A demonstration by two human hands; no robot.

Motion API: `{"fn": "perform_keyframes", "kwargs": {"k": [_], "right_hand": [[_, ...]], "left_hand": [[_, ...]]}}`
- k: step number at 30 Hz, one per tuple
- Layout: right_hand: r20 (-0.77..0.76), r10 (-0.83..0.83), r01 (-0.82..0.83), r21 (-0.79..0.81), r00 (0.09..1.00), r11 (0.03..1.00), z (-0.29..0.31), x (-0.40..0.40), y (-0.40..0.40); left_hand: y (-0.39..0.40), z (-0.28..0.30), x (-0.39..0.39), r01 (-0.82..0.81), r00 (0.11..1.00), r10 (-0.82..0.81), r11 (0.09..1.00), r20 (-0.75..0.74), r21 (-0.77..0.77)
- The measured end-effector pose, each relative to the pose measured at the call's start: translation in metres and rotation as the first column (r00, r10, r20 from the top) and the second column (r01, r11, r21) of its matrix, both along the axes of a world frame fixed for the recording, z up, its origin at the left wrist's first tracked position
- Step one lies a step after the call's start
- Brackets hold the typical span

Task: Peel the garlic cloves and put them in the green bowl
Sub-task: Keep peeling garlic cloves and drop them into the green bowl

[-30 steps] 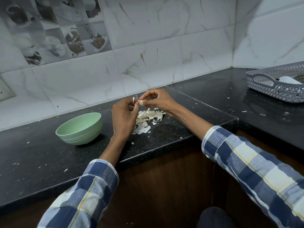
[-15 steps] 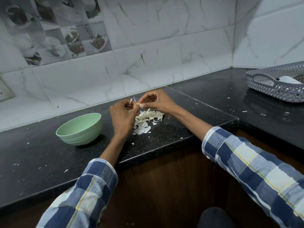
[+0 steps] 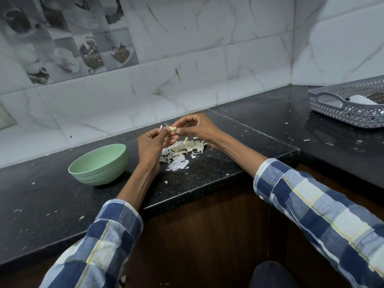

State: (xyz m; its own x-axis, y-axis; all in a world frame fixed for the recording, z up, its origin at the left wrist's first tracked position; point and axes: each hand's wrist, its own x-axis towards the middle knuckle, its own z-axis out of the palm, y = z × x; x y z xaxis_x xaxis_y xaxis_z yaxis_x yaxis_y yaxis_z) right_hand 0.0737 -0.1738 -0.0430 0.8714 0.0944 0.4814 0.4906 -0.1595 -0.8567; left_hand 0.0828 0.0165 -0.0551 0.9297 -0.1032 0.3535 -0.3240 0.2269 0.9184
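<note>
Both hands meet above the black tabletop [image 3: 218,169], just over the pile of garlic peels [image 3: 182,151]. The right hand [image 3: 197,128] pinches a garlic clove [image 3: 172,128] between thumb and fingertips, its other fingers curled. The left hand [image 3: 152,143] pinches a thin strip of white skin [image 3: 160,128] that sticks up beside the clove, its fingers curled in as well. The clove sits in the air between the two hands, above the far edge of the peel pile and not touching it.

The green bowl [image 3: 98,164] stands on the tabletop to the left of the peel pile, near the left wrist but apart from it; its inside cannot be seen from this angle. Loose flakes of skin lie scattered on the tabletop around the pile. Well to the right of the pile, a grey perforated basket [image 3: 345,109] rests on the tabletop near the corner of the tiled wall [image 3: 187,59], with something white inside it.
</note>
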Motion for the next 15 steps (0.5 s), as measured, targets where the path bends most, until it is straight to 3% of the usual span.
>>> {"fn": "perform_keyframes", "kwargs": {"k": [5, 15], "right_hand": [[-0.025, -0.017, 0.017, -0.010, 1.000, 1.000, 0.0020, -0.0015, 0.0045], [-0.089, 0.017, -0.010, 0.073, 0.996, 0.997, 0.0035, -0.0032, 0.0045]], "left_hand": [[-0.0017, 0.0001, -0.0017, -0.087, 0.994, 0.080, 0.992, 0.077, 0.093], [-0.0040, 0.0011, -0.0042, -0.072, 0.995, 0.060, 0.986, 0.086, 0.150]]}}
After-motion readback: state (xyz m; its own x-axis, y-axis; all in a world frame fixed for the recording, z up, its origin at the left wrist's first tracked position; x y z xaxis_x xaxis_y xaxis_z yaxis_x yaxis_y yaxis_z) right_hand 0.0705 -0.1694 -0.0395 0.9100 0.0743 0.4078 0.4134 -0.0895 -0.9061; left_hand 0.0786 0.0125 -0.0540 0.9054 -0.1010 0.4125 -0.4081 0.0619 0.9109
